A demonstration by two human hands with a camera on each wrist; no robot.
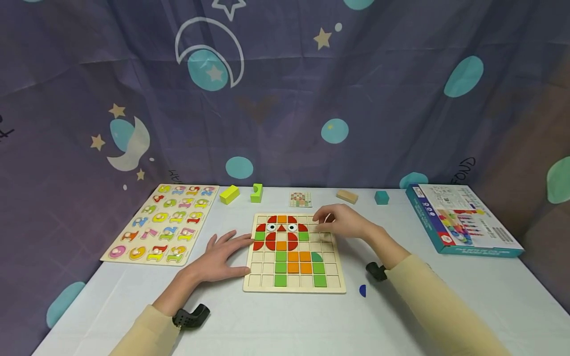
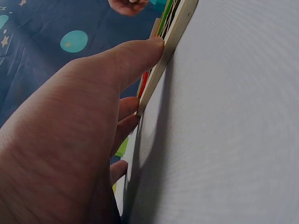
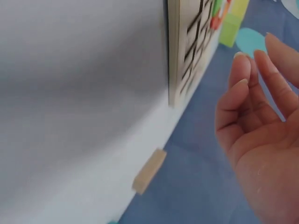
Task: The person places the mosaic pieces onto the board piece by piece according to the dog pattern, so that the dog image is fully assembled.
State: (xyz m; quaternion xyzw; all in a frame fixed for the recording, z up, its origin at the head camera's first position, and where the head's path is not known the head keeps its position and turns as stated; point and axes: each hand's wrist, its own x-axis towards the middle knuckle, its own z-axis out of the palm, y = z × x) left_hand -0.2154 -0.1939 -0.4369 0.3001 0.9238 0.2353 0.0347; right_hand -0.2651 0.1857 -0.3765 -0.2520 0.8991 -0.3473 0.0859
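A wooden grid board lies on the table, partly filled with red, green and orange tiles that form an animal figure with two eye tiles. My left hand rests at its left edge with fingers spread; the thumb touches the board's side in the left wrist view. Over the board's upper right squares hovers my right hand, fingers loosely bent. Nothing shows between that hand's thumb and fingers in the right wrist view. A blue half-round piece lies off the board's lower right corner.
A number puzzle board lies at left, a boxed toy set at right. Along the back stand a yellow-green block, a notched green block, a small pattern card, a wooden block and a teal block.
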